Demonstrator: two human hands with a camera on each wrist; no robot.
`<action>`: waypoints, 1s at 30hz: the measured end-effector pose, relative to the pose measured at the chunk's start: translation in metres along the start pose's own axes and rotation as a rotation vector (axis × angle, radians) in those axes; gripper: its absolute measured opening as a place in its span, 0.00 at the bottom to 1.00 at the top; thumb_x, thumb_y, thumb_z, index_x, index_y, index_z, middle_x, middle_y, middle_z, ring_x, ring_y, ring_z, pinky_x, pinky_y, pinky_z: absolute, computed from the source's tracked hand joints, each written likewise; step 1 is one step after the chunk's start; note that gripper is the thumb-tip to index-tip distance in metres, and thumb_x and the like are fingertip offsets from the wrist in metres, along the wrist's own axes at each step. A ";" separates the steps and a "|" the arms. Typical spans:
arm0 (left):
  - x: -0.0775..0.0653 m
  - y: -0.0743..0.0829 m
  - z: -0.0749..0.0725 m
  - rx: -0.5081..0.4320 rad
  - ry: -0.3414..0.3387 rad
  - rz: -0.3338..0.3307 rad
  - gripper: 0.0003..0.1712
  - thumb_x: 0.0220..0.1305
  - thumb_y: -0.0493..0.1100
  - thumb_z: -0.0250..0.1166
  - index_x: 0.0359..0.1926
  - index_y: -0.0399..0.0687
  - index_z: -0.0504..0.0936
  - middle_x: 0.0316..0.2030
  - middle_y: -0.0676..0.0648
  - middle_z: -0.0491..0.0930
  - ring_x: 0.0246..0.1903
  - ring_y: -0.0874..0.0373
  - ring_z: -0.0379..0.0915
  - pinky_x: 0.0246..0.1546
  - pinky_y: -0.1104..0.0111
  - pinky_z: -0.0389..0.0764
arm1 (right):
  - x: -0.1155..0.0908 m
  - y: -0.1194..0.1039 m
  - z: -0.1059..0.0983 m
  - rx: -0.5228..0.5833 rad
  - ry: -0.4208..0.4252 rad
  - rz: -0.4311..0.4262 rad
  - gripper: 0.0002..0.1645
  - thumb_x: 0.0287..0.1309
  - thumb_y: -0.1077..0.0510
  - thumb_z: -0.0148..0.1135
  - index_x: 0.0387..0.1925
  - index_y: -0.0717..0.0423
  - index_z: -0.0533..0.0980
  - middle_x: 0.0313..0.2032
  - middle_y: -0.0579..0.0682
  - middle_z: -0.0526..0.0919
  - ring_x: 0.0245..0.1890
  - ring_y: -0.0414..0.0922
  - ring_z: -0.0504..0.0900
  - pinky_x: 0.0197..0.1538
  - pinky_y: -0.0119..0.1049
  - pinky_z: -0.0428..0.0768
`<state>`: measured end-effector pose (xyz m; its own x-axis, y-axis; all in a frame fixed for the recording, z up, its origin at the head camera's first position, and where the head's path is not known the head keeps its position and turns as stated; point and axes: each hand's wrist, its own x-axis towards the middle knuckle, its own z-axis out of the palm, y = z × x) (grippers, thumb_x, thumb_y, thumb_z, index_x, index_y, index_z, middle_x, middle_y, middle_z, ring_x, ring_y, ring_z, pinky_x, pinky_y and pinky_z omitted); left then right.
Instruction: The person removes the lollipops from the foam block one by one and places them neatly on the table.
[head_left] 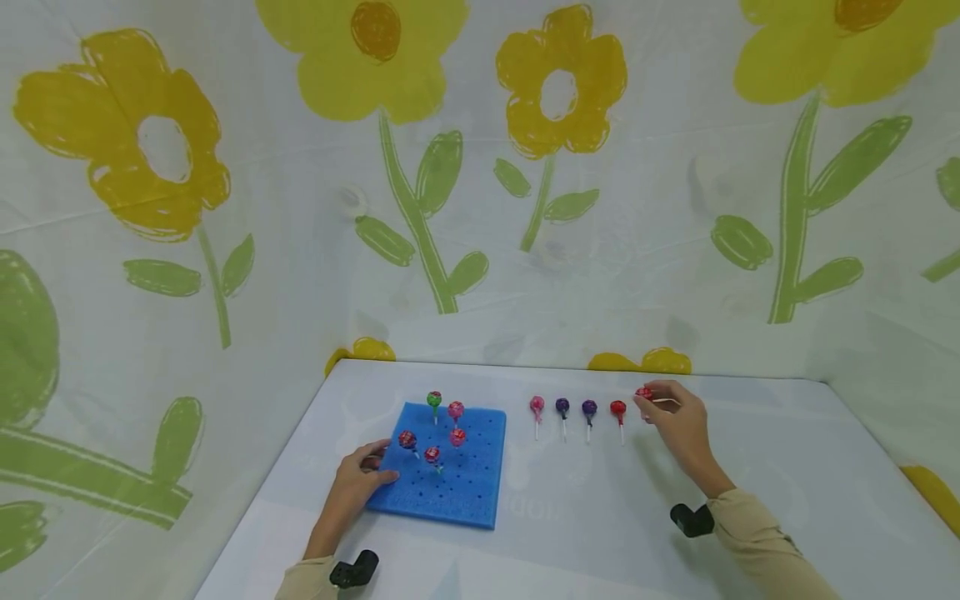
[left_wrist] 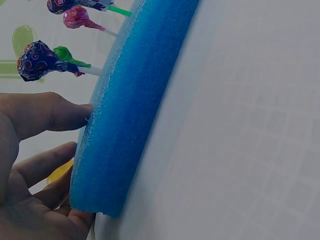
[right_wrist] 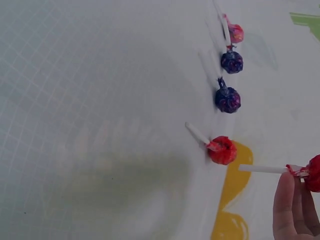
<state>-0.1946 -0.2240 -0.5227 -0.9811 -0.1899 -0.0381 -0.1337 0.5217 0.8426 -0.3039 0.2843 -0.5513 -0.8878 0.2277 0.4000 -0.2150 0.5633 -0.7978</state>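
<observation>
My left hand (head_left: 352,486) holds the left edge of a blue foam board (head_left: 461,502) with small holes in its top. In the left wrist view the thumb (left_wrist: 55,117) presses on the board's face, while the fingers bend around its side. Several wrapped lollipops stand in the board, among them a green one (head_left: 434,398) and a pink one (head_left: 456,409). Over at the right, my right hand (head_left: 682,425) pinches a red lollipop (right_wrist: 313,175) just below its wrapped head. Its white stick points left in the right wrist view, free of the board.
A row lies on the white table (head_left: 600,525) between the board and my right hand: a pink lollipop (head_left: 537,404), two dark purple lollipops (head_left: 562,406) and a red-wrapped lollipop (head_left: 618,408). A flower-printed curtain (head_left: 637,275) rises behind the table.
</observation>
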 end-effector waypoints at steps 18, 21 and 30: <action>-0.001 0.000 0.000 0.007 0.008 0.023 0.30 0.52 0.35 0.68 0.59 0.41 0.74 0.46 0.42 0.76 0.48 0.49 0.69 0.49 0.54 0.71 | 0.006 -0.011 -0.011 -0.046 -0.098 0.177 0.25 0.56 0.43 0.64 0.48 0.56 0.75 0.40 0.56 0.80 0.31 0.45 0.81 0.25 0.24 0.76; -0.002 0.000 0.000 0.005 0.011 0.022 0.30 0.52 0.35 0.68 0.59 0.41 0.75 0.46 0.42 0.76 0.47 0.49 0.69 0.49 0.54 0.71 | 0.002 -0.037 -0.020 -0.005 -0.149 0.222 0.26 0.57 0.46 0.64 0.48 0.63 0.74 0.40 0.61 0.80 0.29 0.46 0.81 0.25 0.25 0.76; -0.001 0.001 0.000 0.003 0.021 0.025 0.29 0.52 0.35 0.68 0.58 0.41 0.76 0.46 0.41 0.76 0.47 0.48 0.70 0.49 0.53 0.72 | 0.002 -0.060 -0.027 -0.021 -0.238 0.356 0.26 0.59 0.51 0.62 0.49 0.69 0.73 0.37 0.63 0.80 0.26 0.46 0.81 0.29 0.33 0.80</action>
<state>-0.1934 -0.2236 -0.5222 -0.9810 -0.1940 -0.0063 -0.1099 0.5285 0.8418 -0.2816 0.2720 -0.4909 -0.9748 0.2224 -0.0160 0.1280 0.4994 -0.8568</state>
